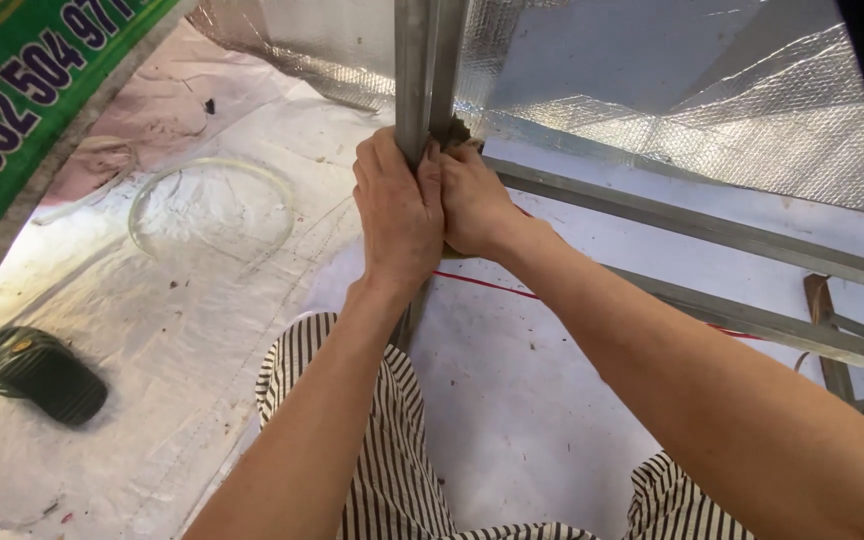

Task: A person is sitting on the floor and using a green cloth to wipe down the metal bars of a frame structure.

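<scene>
At the centre of the view, above the striped trousers (372, 440), both hands close around an upright grey metal post (414, 70) of a frame: the left hand (397, 215) wraps it with fingers curled tight, the right hand (474, 200) presses in beside it, touching. The post looks stiff, smooth and fairly light, probably slippery, so a full wrap low on it suits. Silver foil sheeting (672, 90) hangs behind; a dark sandal (42, 375) lies on the white floor cover (152, 330).

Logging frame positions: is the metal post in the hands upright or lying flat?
Upright. The post rises past both hands, left and right, while other bars lie along the floor.
</scene>
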